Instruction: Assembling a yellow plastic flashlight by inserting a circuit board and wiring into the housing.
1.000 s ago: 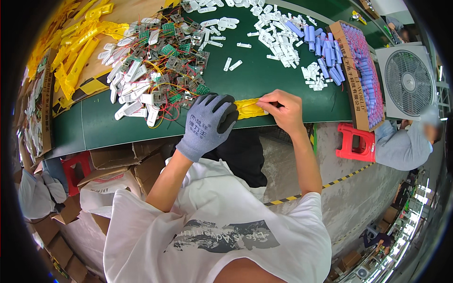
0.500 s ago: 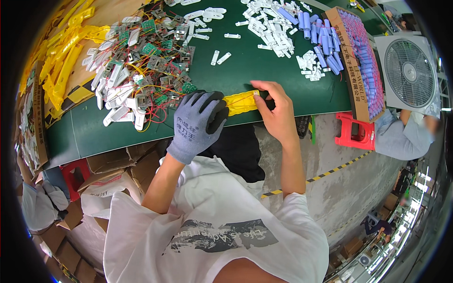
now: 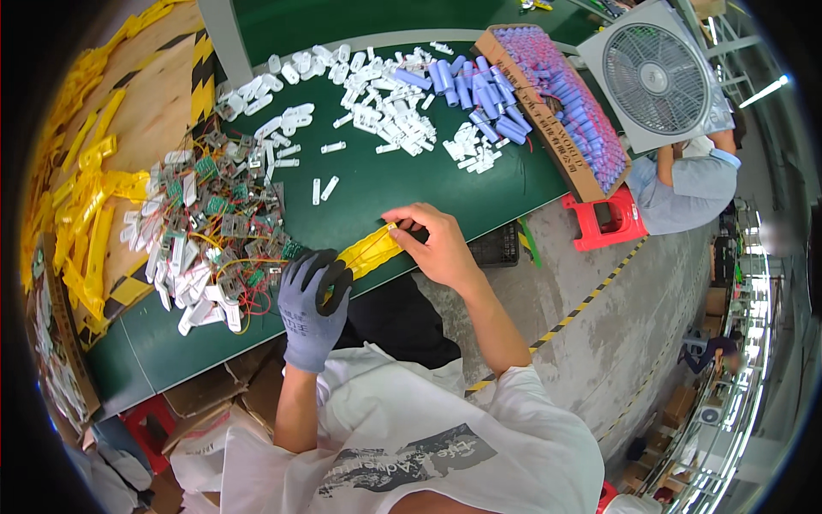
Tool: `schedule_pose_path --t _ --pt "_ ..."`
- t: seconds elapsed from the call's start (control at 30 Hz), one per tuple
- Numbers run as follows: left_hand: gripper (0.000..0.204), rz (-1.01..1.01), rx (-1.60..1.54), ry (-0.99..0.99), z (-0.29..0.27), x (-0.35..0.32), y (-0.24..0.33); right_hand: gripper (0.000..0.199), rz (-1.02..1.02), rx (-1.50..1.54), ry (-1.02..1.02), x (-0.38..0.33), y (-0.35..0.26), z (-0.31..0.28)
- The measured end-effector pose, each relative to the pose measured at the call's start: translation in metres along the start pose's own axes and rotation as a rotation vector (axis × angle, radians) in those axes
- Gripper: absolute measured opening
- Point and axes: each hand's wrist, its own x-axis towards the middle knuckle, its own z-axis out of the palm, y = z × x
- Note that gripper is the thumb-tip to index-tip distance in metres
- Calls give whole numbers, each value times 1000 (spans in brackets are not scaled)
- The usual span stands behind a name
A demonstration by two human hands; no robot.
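A crumpled yellow strip point(image 3: 372, 252) with a thin dark reddish wire along it lies between my hands, above the near edge of the green table point(image 3: 390, 184). My left hand point(image 3: 313, 310), in a grey glove with black fingers, closes round its left end. My bare right hand point(image 3: 438, 248) pinches the other end between thumb and forefinger, near a small pale spot. The left end is hidden inside the glove. Beside my left hand is a heap of green circuit boards point(image 3: 224, 206) tangled with red and yellow wires and white plastic casings point(image 3: 193, 300).
Small white plastic pieces point(image 3: 390, 120) lie scattered farther back, beside loose purple cylindrical cells point(image 3: 484, 90). A cardboard box point(image 3: 535, 116) full of cells stands at the right. Beyond are a fan point(image 3: 658, 77), a red stool point(image 3: 606, 221) and a seated person. Long yellow parts point(image 3: 96, 197) lie at left.
The whole view has shifted and tilted, so the table's contents sit farther left and its near edge slopes more. Both hands keep hold of the yellow strip, which now slants up toward the right.
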Motion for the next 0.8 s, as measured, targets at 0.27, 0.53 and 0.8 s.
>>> schedule_pose_path --t 0.27,0.53,0.8 --pt "25 -8 -52 5 7 0 -6 18 2 -602 523 68 43 -93" --pt "26 28 -54 39 8 3 -3 21 171 -949 277 98 71 -128" --pt "24 7 -43 24 7 -2 -4 22 114 -255 242 73 19 -92"
